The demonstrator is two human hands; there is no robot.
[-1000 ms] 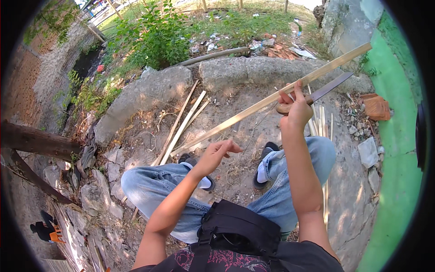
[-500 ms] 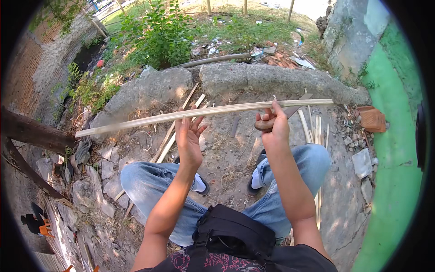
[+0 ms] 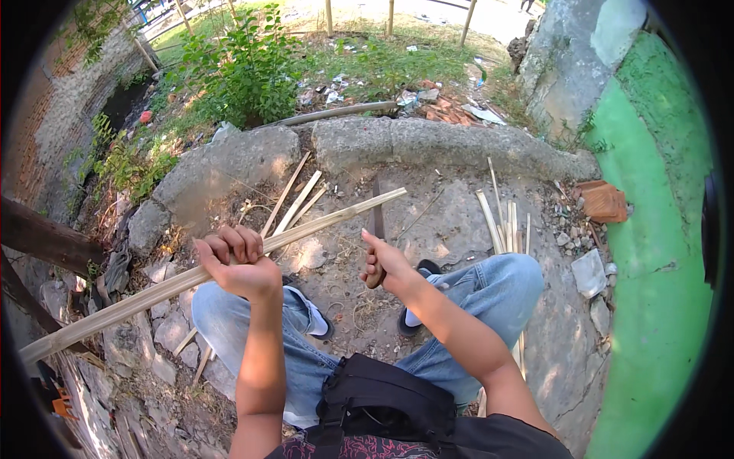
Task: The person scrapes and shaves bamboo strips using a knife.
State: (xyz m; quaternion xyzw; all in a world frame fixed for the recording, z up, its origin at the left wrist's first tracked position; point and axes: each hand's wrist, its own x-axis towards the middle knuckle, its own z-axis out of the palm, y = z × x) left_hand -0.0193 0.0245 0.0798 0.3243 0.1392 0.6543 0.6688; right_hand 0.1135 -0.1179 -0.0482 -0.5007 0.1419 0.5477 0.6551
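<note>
My left hand (image 3: 243, 264) is closed around a long pale bamboo strip (image 3: 329, 223). The strip slants from the lower left up to a free end right of centre, passing above my left knee. In my right hand (image 3: 388, 262) is a knife (image 3: 378, 210), its dark blade pointing away from me and its handle mostly hidden by my fingers. The blade stands close to the strip's free end; whether they touch I cannot tell.
More bamboo strips (image 3: 298, 200) lie on the ground beyond my left knee, others (image 3: 511, 228) by my right knee. A low concrete kerb (image 3: 451, 149) runs across ahead. At right are an orange brick (image 3: 602, 201) and a green wall (image 3: 650, 252); a dark log (image 3: 50, 233) juts in at left.
My left hand has moved down and left and closed around the strip, which now tilts and reaches further left. My right hand has come off the strip, moving left and down with the knife.
</note>
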